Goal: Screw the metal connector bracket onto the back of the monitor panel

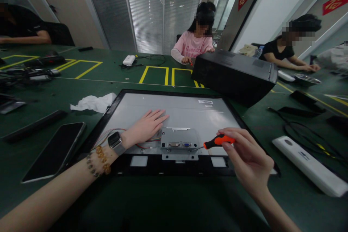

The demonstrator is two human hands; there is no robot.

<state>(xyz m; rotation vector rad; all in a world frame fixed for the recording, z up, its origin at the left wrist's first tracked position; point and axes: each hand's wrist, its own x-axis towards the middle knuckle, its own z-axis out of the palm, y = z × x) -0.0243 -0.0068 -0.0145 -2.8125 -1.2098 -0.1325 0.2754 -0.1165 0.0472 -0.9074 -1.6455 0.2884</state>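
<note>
A monitor panel (190,110) lies face down on the green table, its grey metal back up. My left hand (145,127) rests flat on that back, fingers stretched out, just left of a small metal connector box (179,144). My right hand (244,156) is closed round an orange-handled screwdriver (219,140). The screwdriver's thin shaft points left toward the right side of the connector box. A watch and bead bracelets sit on my left wrist.
A black computer case (235,74) stands behind the panel. A crumpled white cloth (94,102) and a dark phone (56,150) lie to the left, a white bar (310,166) and black cables (307,130) to the right. Three other people sit at the far side.
</note>
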